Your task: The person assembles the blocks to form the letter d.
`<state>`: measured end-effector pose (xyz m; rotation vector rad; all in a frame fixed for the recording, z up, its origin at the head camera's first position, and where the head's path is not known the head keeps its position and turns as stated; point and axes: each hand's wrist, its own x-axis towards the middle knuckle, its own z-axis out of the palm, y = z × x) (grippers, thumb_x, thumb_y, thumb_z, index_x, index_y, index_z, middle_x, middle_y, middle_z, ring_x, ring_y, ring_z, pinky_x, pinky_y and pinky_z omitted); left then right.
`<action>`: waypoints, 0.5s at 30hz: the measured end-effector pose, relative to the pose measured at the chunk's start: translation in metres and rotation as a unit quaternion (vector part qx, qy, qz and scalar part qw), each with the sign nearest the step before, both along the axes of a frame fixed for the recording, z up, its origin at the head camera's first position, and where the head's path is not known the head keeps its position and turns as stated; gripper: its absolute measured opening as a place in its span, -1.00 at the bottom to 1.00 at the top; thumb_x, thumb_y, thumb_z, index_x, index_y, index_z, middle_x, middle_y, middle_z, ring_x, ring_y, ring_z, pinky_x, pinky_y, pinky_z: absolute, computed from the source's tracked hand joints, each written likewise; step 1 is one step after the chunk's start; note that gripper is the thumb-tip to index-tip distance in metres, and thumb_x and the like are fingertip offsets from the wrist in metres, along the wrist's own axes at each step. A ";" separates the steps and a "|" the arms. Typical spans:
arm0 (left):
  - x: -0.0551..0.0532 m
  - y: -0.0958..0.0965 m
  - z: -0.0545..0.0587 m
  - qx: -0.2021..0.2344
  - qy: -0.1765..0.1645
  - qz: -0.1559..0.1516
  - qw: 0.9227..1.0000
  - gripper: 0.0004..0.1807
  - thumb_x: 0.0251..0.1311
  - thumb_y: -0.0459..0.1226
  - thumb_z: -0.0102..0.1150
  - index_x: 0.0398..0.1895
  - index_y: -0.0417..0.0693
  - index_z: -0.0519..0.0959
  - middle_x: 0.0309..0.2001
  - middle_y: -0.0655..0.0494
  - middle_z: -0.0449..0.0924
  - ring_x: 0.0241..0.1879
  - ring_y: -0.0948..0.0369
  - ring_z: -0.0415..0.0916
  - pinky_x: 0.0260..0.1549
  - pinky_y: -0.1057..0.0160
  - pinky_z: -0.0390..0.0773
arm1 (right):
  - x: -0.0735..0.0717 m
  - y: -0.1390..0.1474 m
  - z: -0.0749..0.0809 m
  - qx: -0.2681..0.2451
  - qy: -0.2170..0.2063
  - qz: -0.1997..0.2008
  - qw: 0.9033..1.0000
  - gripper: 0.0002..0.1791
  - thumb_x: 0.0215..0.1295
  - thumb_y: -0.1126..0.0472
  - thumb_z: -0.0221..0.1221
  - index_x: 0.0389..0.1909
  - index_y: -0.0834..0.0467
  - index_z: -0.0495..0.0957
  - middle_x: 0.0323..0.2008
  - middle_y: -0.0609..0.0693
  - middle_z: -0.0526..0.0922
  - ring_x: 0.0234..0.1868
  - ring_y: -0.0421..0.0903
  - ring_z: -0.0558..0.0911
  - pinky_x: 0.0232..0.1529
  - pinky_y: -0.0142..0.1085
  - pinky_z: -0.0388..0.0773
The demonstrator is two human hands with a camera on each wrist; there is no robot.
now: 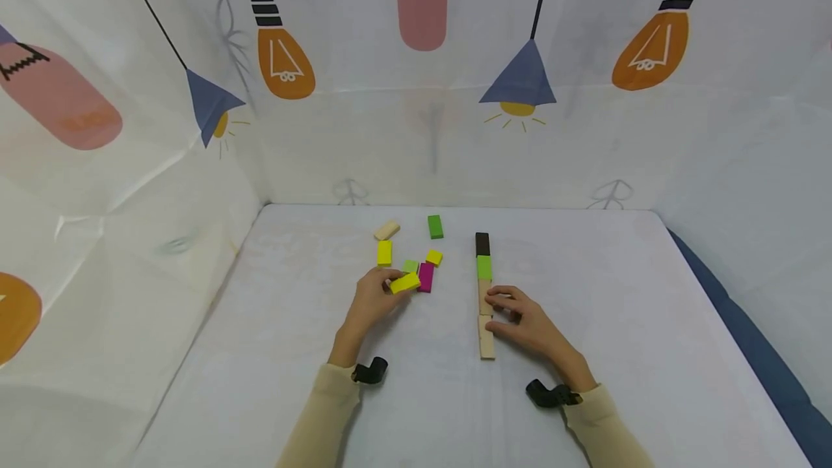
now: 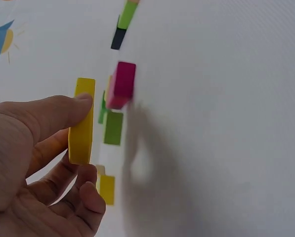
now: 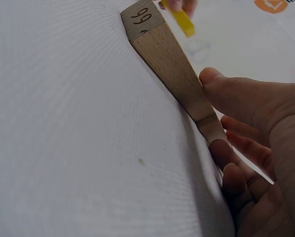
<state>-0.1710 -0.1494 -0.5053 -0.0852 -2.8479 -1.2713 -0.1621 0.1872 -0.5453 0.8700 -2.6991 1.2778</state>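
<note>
My left hand [image 1: 375,300] pinches a yellow block [image 1: 406,283] between thumb and fingers, held over the loose blocks. In the left wrist view, the yellow block [image 2: 82,121] stands lengthwise in the fingers. To the right, a straight row runs away from me: two plain wooden blocks, the nearer one [image 1: 487,345] and the farther one [image 1: 484,295], then a light green block [image 1: 484,267] and a black block [image 1: 482,244]. My right hand [image 1: 531,325] rests along the right side of the wooden blocks, thumb at the nearer one. That block's end [image 3: 142,19] bears an engraved number.
Around my left hand lie a magenta block [image 1: 425,277], a light green block [image 1: 410,266], a small yellow block [image 1: 434,258] and another yellow block [image 1: 385,253]. Farther back are a wooden block [image 1: 387,230] and a green block [image 1: 435,227]. White table cloth [image 1: 429,410] lies beneath.
</note>
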 end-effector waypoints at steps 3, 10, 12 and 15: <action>-0.002 0.009 0.007 0.008 0.007 -0.013 1.000 -0.60 0.18 -0.24 0.48 0.08 -0.13 0.70 -0.02 0.00 0.68 -0.21 0.14 0.47 -0.18 0.23 0.54 | 0.000 0.000 0.002 0.005 -0.002 -0.002 1.000 -0.46 0.17 0.16 0.49 0.18 0.19 0.67 0.23 0.07 0.57 0.03 -0.08 0.60 -0.03 -0.31 0.55; -0.007 0.029 0.013 0.014 0.024 -0.047 0.999 -0.61 0.18 -0.24 0.47 0.08 -0.15 0.71 -0.03 -0.02 0.67 -0.22 0.14 0.47 -0.24 0.27 0.51 | 0.001 -0.001 0.008 0.004 -0.025 -0.003 1.000 -0.47 0.20 0.16 0.48 0.19 0.19 0.66 0.25 0.09 0.56 0.02 -0.08 0.58 -0.07 -0.32 0.53; -0.007 0.033 0.013 0.011 0.029 -0.059 0.998 -0.61 0.18 -0.26 0.48 0.07 -0.16 0.71 -0.03 -0.03 0.66 -0.22 0.16 0.48 -0.23 0.28 0.51 | 0.001 -0.001 0.008 0.003 -0.028 -0.003 1.000 -0.48 0.19 0.18 0.48 0.19 0.19 0.66 0.25 0.10 0.56 0.01 -0.08 0.57 -0.09 -0.34 0.53; -0.007 0.039 0.012 0.007 0.032 -0.075 0.997 -0.61 0.17 -0.29 0.48 0.07 -0.17 0.71 -0.05 -0.04 0.65 -0.25 0.17 0.47 -0.25 0.31 0.52 | 0.001 -0.001 0.007 0.005 -0.034 -0.003 0.999 -0.47 0.19 0.18 0.48 0.19 0.19 0.66 0.25 0.11 0.55 0.01 -0.09 0.57 -0.10 -0.35 0.53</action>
